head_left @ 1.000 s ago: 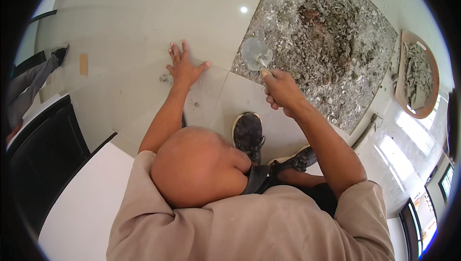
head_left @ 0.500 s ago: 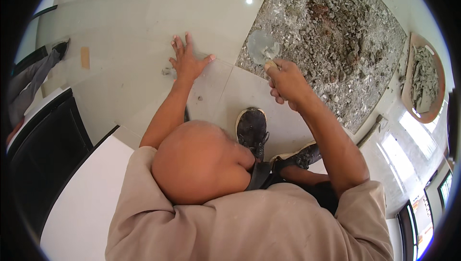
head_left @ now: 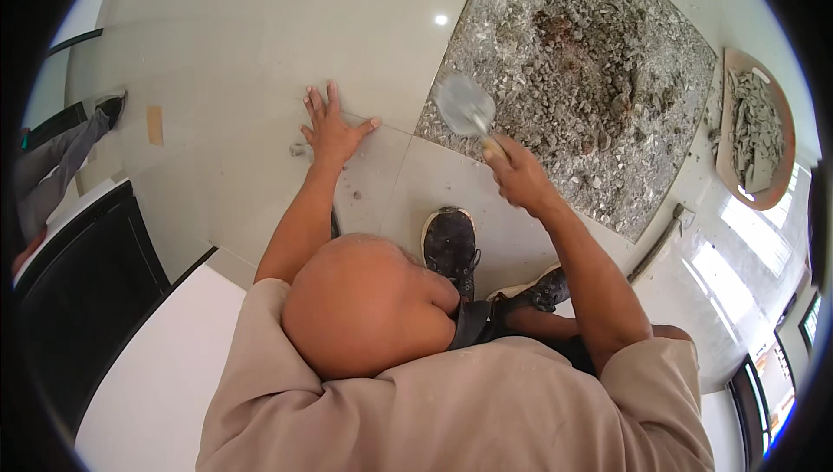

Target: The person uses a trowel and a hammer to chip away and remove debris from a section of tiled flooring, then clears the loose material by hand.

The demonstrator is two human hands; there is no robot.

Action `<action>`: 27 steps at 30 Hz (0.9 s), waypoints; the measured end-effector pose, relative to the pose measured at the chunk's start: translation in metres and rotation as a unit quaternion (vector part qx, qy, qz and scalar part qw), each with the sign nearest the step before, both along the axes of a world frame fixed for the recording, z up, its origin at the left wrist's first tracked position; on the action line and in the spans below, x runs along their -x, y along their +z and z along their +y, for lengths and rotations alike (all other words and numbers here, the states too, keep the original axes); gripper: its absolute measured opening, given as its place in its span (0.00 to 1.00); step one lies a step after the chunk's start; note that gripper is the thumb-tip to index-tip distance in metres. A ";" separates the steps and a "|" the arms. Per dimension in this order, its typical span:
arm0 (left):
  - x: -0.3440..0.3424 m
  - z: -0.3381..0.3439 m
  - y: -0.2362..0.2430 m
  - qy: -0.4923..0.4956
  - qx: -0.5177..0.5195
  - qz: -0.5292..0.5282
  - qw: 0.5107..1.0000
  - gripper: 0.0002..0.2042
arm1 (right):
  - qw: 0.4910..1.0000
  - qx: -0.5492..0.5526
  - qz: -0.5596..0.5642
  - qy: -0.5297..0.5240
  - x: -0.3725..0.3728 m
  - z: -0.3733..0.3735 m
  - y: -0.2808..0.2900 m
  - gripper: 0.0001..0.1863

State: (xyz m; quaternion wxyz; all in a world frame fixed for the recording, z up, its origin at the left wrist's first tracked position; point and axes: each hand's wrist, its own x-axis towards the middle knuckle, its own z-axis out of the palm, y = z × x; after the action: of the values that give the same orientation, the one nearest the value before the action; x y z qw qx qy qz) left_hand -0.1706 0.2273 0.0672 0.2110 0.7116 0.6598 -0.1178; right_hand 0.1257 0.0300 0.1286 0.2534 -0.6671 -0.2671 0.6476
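A trowel point(head_left: 466, 106) with a rounded grey blade is in my right hand point(head_left: 521, 174), whose fingers wrap round its handle. The blade, slightly blurred, is over the left edge of a square patch of bare rubble point(head_left: 599, 73) where the floor tile is gone. Broken grey bits and a reddish-brown spot show in the patch. My left hand point(head_left: 334, 132) rests on the pale glossy tiles point(head_left: 234, 64) with its fingers spread and nothing in it. Beside its wrist lies a small light-coloured scrap point(head_left: 298, 150).
A tan basin point(head_left: 785, 155) full of broken tile pieces stands at the right. Near the patch's lower right corner lies a hammer-like tool point(head_left: 664, 238). My black shoes point(head_left: 450, 242) are below the patch. At far left another person's leg point(head_left: 65, 151) shows beside a black-and-white panel point(head_left: 95, 272).
The trowel blade has turned and shifted slightly left, showing more of its face. My view has moved a little, so the patch and basin appear further left. My left hand stays planted.
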 end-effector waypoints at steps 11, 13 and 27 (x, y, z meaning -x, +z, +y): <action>-0.050 0.045 -0.010 0.041 -0.033 -0.020 0.998 0.61 | 0.989 -0.048 -0.107 -0.088 -0.066 0.048 0.040 0.24; -0.073 0.081 -0.001 0.017 -0.037 -0.058 0.997 0.61 | 0.991 -0.037 -0.088 -0.096 -0.065 0.079 0.040 0.24; -0.110 0.128 -0.003 -0.040 0.059 -0.025 0.997 0.80 | 0.997 0.039 -0.051 -0.046 -0.128 0.183 0.012 0.17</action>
State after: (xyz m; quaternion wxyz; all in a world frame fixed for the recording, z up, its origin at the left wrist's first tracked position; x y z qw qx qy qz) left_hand -0.0607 0.3551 0.0641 0.2640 0.7262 0.6175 -0.1469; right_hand 0.2536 0.2132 0.1402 0.2427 -0.7203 -0.2231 0.6103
